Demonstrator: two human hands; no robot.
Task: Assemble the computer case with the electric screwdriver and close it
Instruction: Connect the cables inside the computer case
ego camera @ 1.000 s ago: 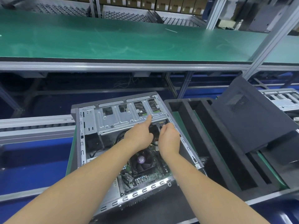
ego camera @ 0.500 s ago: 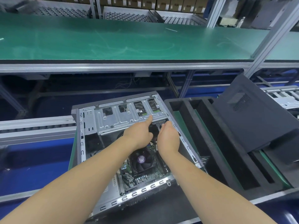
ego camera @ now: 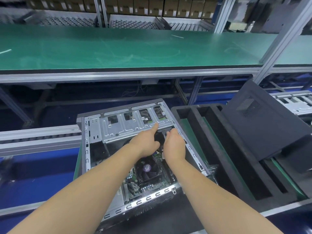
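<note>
hands: left hand (ego camera: 144,146), right hand (ego camera: 174,146) | inside computer case (ego camera: 94,132) | ribbed metal

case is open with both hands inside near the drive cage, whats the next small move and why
Probably push the small grey connector home under the drive cage. The right hand seems to pinch it just below the cage edge, while the left hand rests a finger on the cage, likely bracing it. The case is uncovered, the side panel lies apart, and no screwdriver is in view.

Two bare forearms, no sleeves, gloves, watch or rings showing; left hand (ego camera: 145,144), right hand (ego camera: 174,146) uncovered.
</note>
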